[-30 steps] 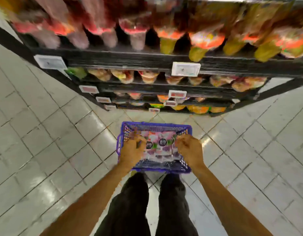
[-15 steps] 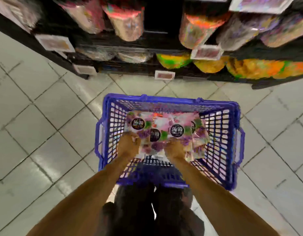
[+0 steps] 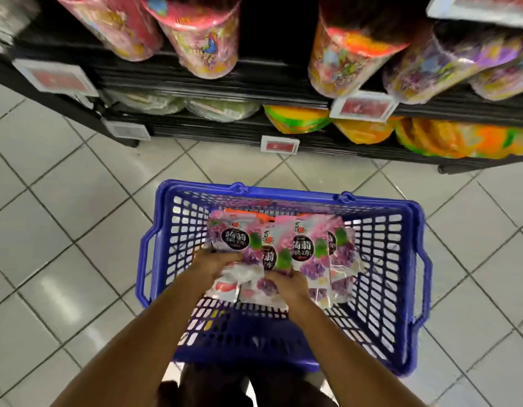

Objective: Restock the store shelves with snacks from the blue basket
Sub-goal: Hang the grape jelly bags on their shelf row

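Over the last second the view has dropped close over the basket, lower centre. The left hand and right hand have drawn together, each gripping the lower edges of the packs inside it. A lift to the shelves at the top looks next.

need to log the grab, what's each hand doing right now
Left hand: grips the snack packets in the blue basket.
Right hand: grips the snack packets too.
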Demonstrator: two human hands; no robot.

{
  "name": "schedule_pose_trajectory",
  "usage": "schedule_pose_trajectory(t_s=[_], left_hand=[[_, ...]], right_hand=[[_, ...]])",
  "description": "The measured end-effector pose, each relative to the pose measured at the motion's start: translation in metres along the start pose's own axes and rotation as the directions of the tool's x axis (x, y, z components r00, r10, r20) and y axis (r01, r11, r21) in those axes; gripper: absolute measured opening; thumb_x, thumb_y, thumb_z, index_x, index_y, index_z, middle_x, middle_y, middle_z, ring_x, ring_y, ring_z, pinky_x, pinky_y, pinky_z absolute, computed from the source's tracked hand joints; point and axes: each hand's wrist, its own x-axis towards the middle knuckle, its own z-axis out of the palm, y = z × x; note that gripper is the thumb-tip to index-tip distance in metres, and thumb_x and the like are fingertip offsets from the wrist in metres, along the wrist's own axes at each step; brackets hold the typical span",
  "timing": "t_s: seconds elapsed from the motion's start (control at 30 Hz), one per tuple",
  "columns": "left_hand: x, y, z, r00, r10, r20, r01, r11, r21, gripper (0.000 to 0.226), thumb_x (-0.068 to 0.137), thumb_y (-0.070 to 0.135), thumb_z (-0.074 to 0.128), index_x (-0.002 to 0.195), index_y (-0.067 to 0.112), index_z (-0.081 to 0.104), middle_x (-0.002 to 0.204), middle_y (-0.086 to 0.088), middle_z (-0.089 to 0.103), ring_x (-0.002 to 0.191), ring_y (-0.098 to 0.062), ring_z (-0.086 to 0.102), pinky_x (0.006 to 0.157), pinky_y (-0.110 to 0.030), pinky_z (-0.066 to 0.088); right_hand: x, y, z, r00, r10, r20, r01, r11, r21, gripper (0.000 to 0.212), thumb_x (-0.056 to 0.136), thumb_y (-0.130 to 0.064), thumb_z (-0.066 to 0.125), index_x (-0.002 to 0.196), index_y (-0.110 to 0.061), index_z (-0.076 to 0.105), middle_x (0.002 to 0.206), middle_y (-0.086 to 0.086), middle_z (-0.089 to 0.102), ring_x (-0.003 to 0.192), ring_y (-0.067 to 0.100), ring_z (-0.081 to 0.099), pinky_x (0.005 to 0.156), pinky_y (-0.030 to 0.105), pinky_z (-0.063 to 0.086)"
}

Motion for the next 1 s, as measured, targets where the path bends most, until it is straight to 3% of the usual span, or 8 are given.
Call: schedule_pose_trajectory(t_s=[0.03, 0.1, 0.2, 0.4, 0.5, 0.63, 0.77, 1.0], left_hand=[[-0.017, 0.002, -0.002, 0.993, -0.007, 0.119, 0.009, 1.000, -0.023, 0.011, 0.073, 0.000, 0.079, 0.077, 0.010, 0.078, 0.102, -0.014, 0.075, 0.071, -0.019, 0.073, 0.058, -0.027, 0.059], [-0.055, 0.006, -0.009, 0.966, 0.014, 0.258, -0.005, 0.999, -0.036, 0.019, 0.075, -0.003, 0.074, 0.072, 0.014, 0.081, 0.092, -0.008, 0.077, 0.074, -0.018, 0.074, 0.066, -0.030, 0.060], [-0.128, 0.017, -0.017, 0.948, 0.123, 0.293, -0.100, 0.991, -0.094, 0.039, 0.073, -0.009, 0.074, 0.109, 0.005, 0.072, 0.104, -0.012, 0.074, 0.093, -0.025, 0.069, 0.084, -0.040, 0.053], [-0.302, 0.067, -0.032, 0.880, 0.369, 0.299, -0.347, 0.929, -0.127, 0.053, 0.067, 0.002, 0.077, 0.118, 0.006, 0.063, 0.096, 0.000, 0.077, 0.086, -0.012, 0.073, 0.066, -0.026, 0.059], [-0.409, 0.110, -0.043, 0.830, 0.504, 0.240, -0.499, 0.862, -0.086, 0.065, 0.055, 0.020, 0.089, 0.115, 0.012, 0.064, 0.091, 0.003, 0.078, 0.081, -0.012, 0.074, 0.063, -0.029, 0.058], [-0.540, 0.165, -0.056, 0.683, 0.666, 0.299, -0.682, 0.728, -0.063, 0.073, 0.051, 0.022, 0.092, 0.119, 0.019, 0.063, 0.108, -0.004, 0.076, 0.101, -0.021, 0.072, 0.081, -0.034, 0.059], [-0.656, 0.216, -0.068, 0.484, 0.816, 0.315, -0.816, 0.551, -0.174, 0.064, 0.052, 0.018, 0.091, 0.111, 0.026, 0.069, 0.106, -0.003, 0.076, 0.098, -0.018, 0.072, 0.072, -0.028, 0.060], [-0.831, 0.285, -0.067, 0.088, 0.949, 0.302, -0.946, 0.175, -0.273, 0.062, 0.048, 0.010, 0.088, 0.107, 0.012, 0.069, 0.099, -0.011, 0.077, 0.086, -0.022, 0.074, 0.067, -0.028, 0.059]], right_hand=[[-0.015, -0.001, -0.012, 1.000, -0.012, -0.003, 0.013, 0.995, 0.097, 0.009, 0.077, -0.018, 0.079, 0.077, -0.013, 0.072, 0.065, -0.002, 0.071, 0.064, 0.018, 0.063, 0.061, 0.027, 0.048], [-0.049, -0.010, -0.036, 0.999, -0.045, 0.008, 0.041, 0.958, 0.283, 0.024, 0.082, -0.007, 0.073, 0.058, -0.011, 0.072, 0.055, -0.001, 0.068, 0.054, 0.015, 0.060, 0.058, 0.024, 0.046], [-0.114, -0.034, -0.077, 0.991, -0.130, -0.021, 0.127, 0.903, 0.410, 0.044, 0.086, 0.000, 0.066, 0.045, -0.013, 0.069, 0.049, 0.002, 0.064, 0.040, 0.007, 0.053, 0.042, 0.017, 0.041], [-0.265, -0.086, -0.158, 0.955, -0.266, -0.129, 0.289, 0.739, 0.608, 0.015, 0.088, -0.001, 0.066, 0.080, -0.013, 0.069, 0.057, -0.001, 0.067, 0.043, 0.004, 0.056, 0.039, 0.016, 0.040], [-0.357, -0.118, -0.204, 0.912, -0.374, -0.167, 0.390, 0.670, 0.632, 0.023, 0.088, 0.005, 0.063, 0.071, -0.010, 0.064, 0.051, -0.001, 0.064, 0.041, 0.005, 0.057, 0.040, 0.015, 0.042], [-0.489, -0.163, -0.264, 0.794, -0.592, -0.134, 0.567, 0.644, 0.514, 0.022, 0.064, -0.001, 0.083, 0.066, -0.004, 0.062, 0.052, 0.005, 0.062, 0.041, 0.008, 0.053, 0.041, 0.018, 0.042], [-0.597, -0.192, -0.315, 0.691, -0.680, -0.246, 0.711, 0.577, 0.402, 0.038, 0.042, -0.002, 0.093, 0.066, 0.001, 0.064, 0.053, 0.009, 0.064, 0.040, 0.010, 0.056, 0.039, 0.017, 0.042], [-0.739, -0.240, -0.378, 0.367, -0.790, -0.491, 0.925, 0.252, 0.286, 0.052, 0.039, -0.002, 0.092, 0.086, -0.001, 0.070, 0.070, 0.012, 0.074, 0.058, 0.019, 0.070, 0.052, 0.025, 0.054]])
